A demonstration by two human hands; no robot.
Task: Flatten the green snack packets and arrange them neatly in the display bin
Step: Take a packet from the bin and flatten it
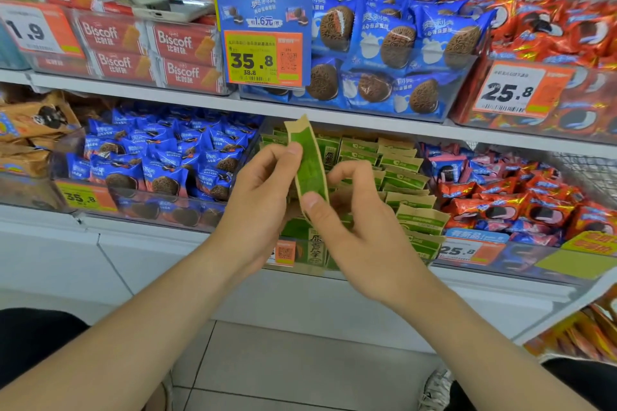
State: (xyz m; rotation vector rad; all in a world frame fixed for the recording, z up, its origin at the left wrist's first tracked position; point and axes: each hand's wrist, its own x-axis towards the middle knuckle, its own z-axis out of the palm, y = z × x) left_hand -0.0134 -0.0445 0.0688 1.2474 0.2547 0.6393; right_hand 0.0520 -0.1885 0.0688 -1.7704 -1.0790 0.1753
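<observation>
The held green snack packet [309, 167] is at the centre of the frame. It stands nearly upright, its tan upper edge tilted slightly towards the left, and it is raised in front of the lower shelf.

The left hand [263, 190] pinches the packet's upper part. Its thumb lies on the near face and its fingers are curled behind.

The right hand [354, 227] pinches the lower part. Its thumb presses the near face at the bottom edge and its index finger is curled beside the packet's right edge.

The display bin [424, 255] is directly behind the hands, at the centre of the lower shelf. It is clear-walled. The stacked green packets [400, 177] inside it stand in overlapping rows on the right side.

- Left of the bin: blue cookie packets [160, 163] in a neighbouring bin.
- Right of the bin: red cookie packets [517, 200].
- Upper shelf, centre: a yellow and orange price tag [263, 57] reading 35.8, fixed in front of larger blue packets [384, 43].
- Upper shelf, left: red Biscoff boxes [140, 50].
</observation>
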